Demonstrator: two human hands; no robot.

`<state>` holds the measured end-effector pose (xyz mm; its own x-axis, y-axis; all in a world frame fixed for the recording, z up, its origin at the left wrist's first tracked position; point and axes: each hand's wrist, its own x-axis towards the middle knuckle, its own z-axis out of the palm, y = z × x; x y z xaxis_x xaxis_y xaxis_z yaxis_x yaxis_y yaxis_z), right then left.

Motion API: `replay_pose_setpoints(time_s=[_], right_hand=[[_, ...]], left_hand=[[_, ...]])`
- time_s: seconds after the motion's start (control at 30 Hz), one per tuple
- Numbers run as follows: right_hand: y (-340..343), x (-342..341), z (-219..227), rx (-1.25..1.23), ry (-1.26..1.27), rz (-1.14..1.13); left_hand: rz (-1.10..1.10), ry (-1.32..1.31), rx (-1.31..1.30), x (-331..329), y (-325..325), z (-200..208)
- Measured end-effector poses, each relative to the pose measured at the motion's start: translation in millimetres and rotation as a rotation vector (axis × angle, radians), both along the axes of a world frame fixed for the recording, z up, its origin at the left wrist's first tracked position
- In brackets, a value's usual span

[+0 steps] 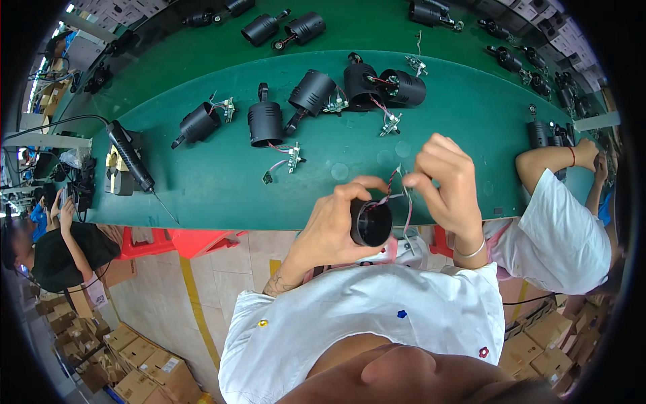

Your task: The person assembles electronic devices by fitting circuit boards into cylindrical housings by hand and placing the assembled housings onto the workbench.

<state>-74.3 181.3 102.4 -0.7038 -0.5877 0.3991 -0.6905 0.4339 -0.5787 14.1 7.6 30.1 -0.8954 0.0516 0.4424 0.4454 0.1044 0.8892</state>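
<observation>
We find the left hand (pixel 330 232) wrapped around a black cylindrical lamp housing (pixel 371 223), its fingers clamped on the smooth, matte barrel. The open round mouth faces the camera, showing a dark hollow interior. The housing is held just off the near edge of the green counter (pixel 222 182), above the lap. The right hand (pixel 447 185), beside the housing, has its fingers pinched together on thin red and white wires (pixel 392 185) rising from it. Farther back on the counter from the housing, we note similar black housings (pixel 265 123) with small circuit boards, and to its left a black electric screwdriver (pixel 131 156).
</observation>
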Motion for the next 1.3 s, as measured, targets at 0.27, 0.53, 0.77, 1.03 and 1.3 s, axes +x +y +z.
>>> replay_pose_setpoints(time_s=[0.27, 0.53, 0.77, 1.03, 1.3], right_hand=[[-19, 3, -59, -0.341, -0.911, 0.010], [-43, 44, -70, -0.862, -1.094, -0.282], [-32, 57, -97, -1.156, -1.210, -0.124], [-35, 55, -83, -1.334, -1.419, -0.321], [0, 31, -100, -1.166, -0.988, -0.152]], left_hand=[[-0.304, -0.166, 0.242, 3, -7, 21], [-0.251, -0.175, 0.560, 5, 8, 5], [-0.336, -0.279, 0.974, 2, 5, 6], [-0.394, -0.163, 0.796, -1, 11, -2], [-0.126, -0.227, 0.628, 3, 16, 12]])
